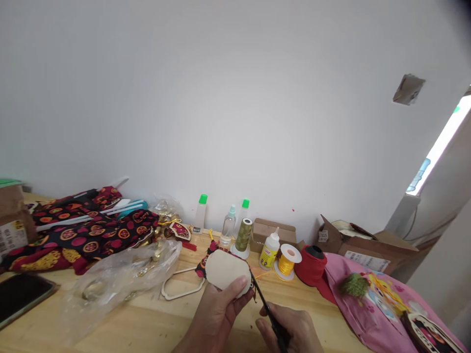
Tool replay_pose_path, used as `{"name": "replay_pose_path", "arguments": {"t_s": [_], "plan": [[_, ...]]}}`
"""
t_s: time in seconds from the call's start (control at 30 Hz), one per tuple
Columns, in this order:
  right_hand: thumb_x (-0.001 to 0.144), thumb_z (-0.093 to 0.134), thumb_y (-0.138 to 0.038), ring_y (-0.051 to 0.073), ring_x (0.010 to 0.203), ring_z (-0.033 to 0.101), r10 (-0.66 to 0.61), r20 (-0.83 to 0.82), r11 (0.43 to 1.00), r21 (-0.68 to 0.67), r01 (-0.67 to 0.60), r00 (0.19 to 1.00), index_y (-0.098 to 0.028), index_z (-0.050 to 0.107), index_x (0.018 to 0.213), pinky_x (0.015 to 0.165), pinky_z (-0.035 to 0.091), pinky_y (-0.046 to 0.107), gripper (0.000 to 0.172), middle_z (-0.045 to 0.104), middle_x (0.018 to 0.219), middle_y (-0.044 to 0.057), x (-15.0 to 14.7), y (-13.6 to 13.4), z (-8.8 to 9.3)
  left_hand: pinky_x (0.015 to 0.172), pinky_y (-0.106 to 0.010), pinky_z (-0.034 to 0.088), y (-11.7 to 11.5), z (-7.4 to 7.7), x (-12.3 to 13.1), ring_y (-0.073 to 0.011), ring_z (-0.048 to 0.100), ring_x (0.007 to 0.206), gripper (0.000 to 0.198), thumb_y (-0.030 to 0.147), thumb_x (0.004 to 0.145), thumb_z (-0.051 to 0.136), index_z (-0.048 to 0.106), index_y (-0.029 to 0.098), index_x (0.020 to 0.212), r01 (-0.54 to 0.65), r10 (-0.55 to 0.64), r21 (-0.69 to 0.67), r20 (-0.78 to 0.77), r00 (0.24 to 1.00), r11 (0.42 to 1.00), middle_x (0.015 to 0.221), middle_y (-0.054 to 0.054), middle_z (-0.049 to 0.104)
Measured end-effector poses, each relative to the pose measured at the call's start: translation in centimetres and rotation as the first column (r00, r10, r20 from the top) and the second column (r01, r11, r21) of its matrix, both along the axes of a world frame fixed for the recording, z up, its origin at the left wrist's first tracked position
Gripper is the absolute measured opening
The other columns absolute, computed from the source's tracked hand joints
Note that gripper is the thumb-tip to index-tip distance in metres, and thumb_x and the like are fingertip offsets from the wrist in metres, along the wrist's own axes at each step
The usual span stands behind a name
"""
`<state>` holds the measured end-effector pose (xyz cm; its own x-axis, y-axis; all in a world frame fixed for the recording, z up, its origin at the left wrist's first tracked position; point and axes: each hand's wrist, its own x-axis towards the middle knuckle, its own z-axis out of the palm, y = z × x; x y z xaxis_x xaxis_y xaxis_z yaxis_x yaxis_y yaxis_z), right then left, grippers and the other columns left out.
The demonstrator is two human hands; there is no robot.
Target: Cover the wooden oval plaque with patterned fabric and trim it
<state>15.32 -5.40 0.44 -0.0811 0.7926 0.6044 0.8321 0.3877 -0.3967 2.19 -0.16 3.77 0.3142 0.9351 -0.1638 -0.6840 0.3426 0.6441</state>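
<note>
My left hand [224, 306] grips a cream, rounded panel [227, 268], thumb on its pale face and fingers underneath. Dark patterned fabric [202, 267] with red and yellow motifs shows along the panel's left and upper edges. In my right hand [290, 328] is a long, slim black tool [264, 299], its exact kind unclear from this angle. The tool's tip meets the panel's right edge, where a strip of fabric shows. On the table, left of the panel, lies a cream frame [182, 284], partly covered by the fabric.
Behind my hands stand a glue bottle [270, 250], a yellow thread spool [286, 262], a green thread cone [244, 235] and a clear bottle [228, 225]. Patterned cloth [91, 235], a plastic bag [121, 274] and a phone [24, 296] lie left. Pink cloth [353, 314] lies right.
</note>
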Motion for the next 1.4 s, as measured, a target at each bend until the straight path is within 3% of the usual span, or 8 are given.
{"name": "replay_pose_path", "arguments": {"t_s": [0.17,0.43,0.6,0.83,1.03,1.2,1.4], "plan": [[0.08,0.044,-0.037,0.008,0.035,0.036,-0.015,0.034,0.999,0.045,0.014,0.999,-0.015,0.059,0.063,0.037,0.027,0.019,0.031,0.047,0.041,-0.002,0.4,0.1,-0.5,0.06,-0.026,0.054,-0.1,0.1,0.0,-0.0148,0.063,0.066,0.051,0.002,0.063,0.064,0.049,0.018,0.109,-0.023,0.023,-0.016,-0.004,1.0,1.0,0.076,-0.004,0.068],[0.08,0.044,-0.036,0.008,0.035,0.034,-0.054,0.135,0.997,0.057,0.047,0.989,-0.018,0.052,0.057,0.036,0.024,0.02,0.03,0.043,0.041,-0.004,1.1,0.0,-0.6,0.061,-0.025,0.054,0.1,-0.4,-0.1,-0.0154,0.063,0.067,0.048,0.003,0.062,0.065,0.052,0.017,0.106,0.016,-0.016,-0.011,-0.001,1.0,1.0,0.076,-0.004,0.068],[0.078,0.047,-0.037,0.009,0.036,0.036,-0.03,0.098,0.999,0.045,0.026,0.995,-0.017,0.056,0.06,0.037,0.025,0.02,0.029,0.044,0.042,-0.003,1.2,0.0,-0.4,0.061,-0.025,0.054,0.3,-0.3,-0.2,-0.0149,0.063,0.067,0.049,0.004,0.062,0.066,0.051,0.017,0.107,0.037,-0.037,0.009,0.002,0.999,0.999,0.076,-0.004,0.068],[0.072,0.049,-0.046,0.008,0.037,0.031,0.046,-0.126,0.992,-0.108,-0.059,0.991,-0.015,0.065,0.073,0.037,0.022,0.02,0.034,0.038,0.043,-0.005,1.2,0.2,-0.2,0.055,-0.023,0.053,0.5,-0.5,-0.1,-0.0142,0.062,0.059,0.049,0.006,0.058,0.069,0.055,0.017,0.103,0.014,-0.014,-0.024,0.016,1.0,1.0,0.072,-0.004,0.068],[0.07,0.047,-0.054,0.01,0.043,0.031,0.122,-0.286,0.908,-0.355,-0.223,0.951,-0.016,0.06,0.085,0.039,0.024,0.02,0.043,0.033,0.05,-0.005,1.7,0.0,0.4,0.058,-0.026,0.054,0.8,-0.8,0.0,-0.0159,0.063,0.063,0.049,0.004,0.057,0.069,0.056,0.018,0.102,-0.002,0.004,-0.031,0.044,0.999,1.0,0.072,-0.003,0.068],[0.073,0.046,-0.051,0.018,0.062,0.051,0.175,-0.206,0.961,-0.176,-0.213,0.963,-0.022,0.056,0.094,0.057,0.04,0.024,0.037,0.054,0.071,0.002,1.9,-0.3,0.9,0.054,-0.023,0.053,1.0,-0.8,-0.1,-0.0141,0.062,0.059,0.046,0.002,0.06,0.065,0.055,0.018,0.103,-0.022,0.023,-0.031,0.032,0.999,0.999,0.07,-0.003,0.068],[0.075,0.046,-0.045,0.013,0.045,0.042,0.083,-0.118,0.984,-0.148,-0.1,0.99,-0.016,0.06,0.083,0.043,0.032,0.021,0.032,0.048,0.054,-0.001,1.2,0.2,-0.2,0.055,-0.023,0.053,0.6,-0.6,-0.1,-0.0144,0.062,0.06,0.049,0.005,0.059,0.068,0.054,0.017,0.105,0.011,-0.011,-0.007,0.019,1.0,1.0,0.069,-0.003,0.068]]}}
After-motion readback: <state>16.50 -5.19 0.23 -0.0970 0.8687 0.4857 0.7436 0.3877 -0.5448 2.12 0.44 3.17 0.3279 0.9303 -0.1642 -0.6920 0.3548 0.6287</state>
